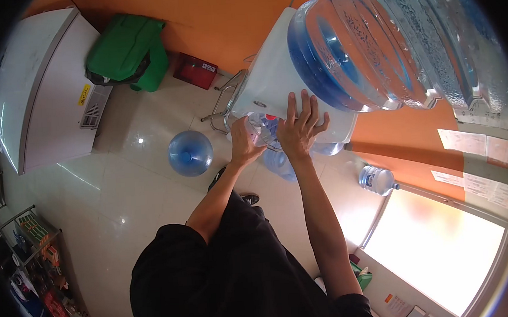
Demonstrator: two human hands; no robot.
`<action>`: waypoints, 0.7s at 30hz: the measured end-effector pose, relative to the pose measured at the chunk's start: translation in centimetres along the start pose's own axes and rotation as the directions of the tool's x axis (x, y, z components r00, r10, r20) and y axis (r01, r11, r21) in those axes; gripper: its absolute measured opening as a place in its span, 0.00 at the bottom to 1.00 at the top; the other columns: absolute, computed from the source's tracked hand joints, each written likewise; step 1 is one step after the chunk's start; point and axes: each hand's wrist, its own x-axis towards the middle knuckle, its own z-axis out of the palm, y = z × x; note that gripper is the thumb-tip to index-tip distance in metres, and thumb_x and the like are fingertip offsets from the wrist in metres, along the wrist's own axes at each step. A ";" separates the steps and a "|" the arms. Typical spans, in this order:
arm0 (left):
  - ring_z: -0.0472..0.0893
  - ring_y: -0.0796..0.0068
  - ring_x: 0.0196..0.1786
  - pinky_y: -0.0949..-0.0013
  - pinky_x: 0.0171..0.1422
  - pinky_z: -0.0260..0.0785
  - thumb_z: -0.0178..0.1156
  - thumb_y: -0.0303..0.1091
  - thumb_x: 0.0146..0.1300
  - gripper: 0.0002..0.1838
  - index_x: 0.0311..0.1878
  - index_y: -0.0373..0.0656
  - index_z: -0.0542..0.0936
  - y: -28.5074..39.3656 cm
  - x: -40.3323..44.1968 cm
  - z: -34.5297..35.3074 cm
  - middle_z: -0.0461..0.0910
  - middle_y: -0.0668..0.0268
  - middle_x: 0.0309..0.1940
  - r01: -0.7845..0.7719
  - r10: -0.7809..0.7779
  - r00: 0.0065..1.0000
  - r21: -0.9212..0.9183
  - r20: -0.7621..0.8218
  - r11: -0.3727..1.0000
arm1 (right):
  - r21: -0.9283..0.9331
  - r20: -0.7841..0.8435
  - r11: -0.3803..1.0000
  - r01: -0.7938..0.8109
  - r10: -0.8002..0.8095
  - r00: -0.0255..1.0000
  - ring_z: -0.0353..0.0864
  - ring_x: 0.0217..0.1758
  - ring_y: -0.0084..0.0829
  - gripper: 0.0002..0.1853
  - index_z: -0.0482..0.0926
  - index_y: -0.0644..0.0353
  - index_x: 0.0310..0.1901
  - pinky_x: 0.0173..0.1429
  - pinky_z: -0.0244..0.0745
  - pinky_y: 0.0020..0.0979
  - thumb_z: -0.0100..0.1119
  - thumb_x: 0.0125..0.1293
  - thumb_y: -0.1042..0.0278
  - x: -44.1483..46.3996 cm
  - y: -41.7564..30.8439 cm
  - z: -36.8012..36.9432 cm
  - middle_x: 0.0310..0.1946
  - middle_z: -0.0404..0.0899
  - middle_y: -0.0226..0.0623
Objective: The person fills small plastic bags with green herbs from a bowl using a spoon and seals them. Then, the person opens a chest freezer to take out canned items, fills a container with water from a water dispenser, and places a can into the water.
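Observation:
My left hand [244, 143] is closed around a clear plastic container [258, 129], which it holds at the front of a white water dispenser [272, 70]. A red spot, perhaps a tap mark [270, 117], shows just above the container. On the dispenser's front edge lies my right hand [300, 126], its fingers spread over the white top; its thumb side is close to the tap area and partly hidden. Upside down on the dispenser sits a large blue water bottle [364, 50] with droplets inside.
Blue water jugs stand on the floor: one jug [190, 153] left of my arms, another jug [377, 180] by the bright door [445, 240]. A green bin [128, 50], red box [195, 71] and white freezer [46, 95] are further off. A shelf rack [38, 238] stands at lower left.

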 end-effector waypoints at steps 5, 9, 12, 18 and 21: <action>0.66 0.43 0.65 0.46 0.71 0.57 0.81 0.35 0.35 0.56 0.69 0.33 0.60 -0.2 -0.1 0.1 0.67 0.48 0.60 0.004 -0.004 1.000 0.001 0.006 1.000 | 0.008 0.008 1.000 0.000 0.000 1.000 0.60 0.77 0.40 0.36 0.67 0.43 0.71 0.74 0.41 0.60 0.60 0.58 0.71 0.1 0.0 -0.2 0.72 0.66 0.36; 0.65 0.43 0.66 0.46 0.72 0.57 0.81 0.35 0.35 0.56 0.69 0.33 0.60 -0.3 -0.1 0.1 0.66 0.47 0.61 0.006 -0.006 1.000 0.003 0.016 1.000 | 0.019 0.019 1.000 0.001 -0.001 1.000 0.60 0.77 0.40 0.35 0.68 0.43 0.70 0.74 0.41 0.60 0.61 0.58 0.71 0.0 0.0 -0.3 0.72 0.66 0.36; 0.65 0.43 0.66 0.46 0.73 0.56 0.82 0.35 0.35 0.57 0.69 0.33 0.59 -0.5 -0.1 0.2 0.66 0.48 0.61 -0.010 0.010 1.000 0.004 0.006 1.000 | 0.027 0.016 1.000 -0.002 0.002 1.000 0.59 0.77 0.40 0.35 0.68 0.43 0.70 0.74 0.41 0.61 0.61 0.58 0.70 0.1 0.0 -0.3 0.72 0.66 0.36; 0.65 0.43 0.66 0.47 0.73 0.57 0.82 0.33 0.33 0.57 0.69 0.34 0.60 -0.2 0.0 0.1 0.66 0.48 0.61 0.009 -0.009 1.000 0.009 0.015 1.000 | 0.017 0.019 1.000 0.001 -0.001 1.000 0.59 0.77 0.40 0.37 0.68 0.43 0.70 0.75 0.40 0.60 0.61 0.56 0.70 0.1 0.0 -0.3 0.72 0.65 0.36; 0.65 0.43 0.66 0.47 0.72 0.57 0.81 0.33 0.34 0.57 0.69 0.34 0.59 -0.3 0.0 0.0 0.66 0.48 0.61 -0.019 0.019 1.000 0.007 0.005 1.000 | 0.061 0.034 0.998 -0.008 0.006 0.999 0.59 0.77 0.40 0.37 0.68 0.43 0.71 0.75 0.40 0.60 0.62 0.56 0.69 0.1 0.0 -0.7 0.73 0.65 0.36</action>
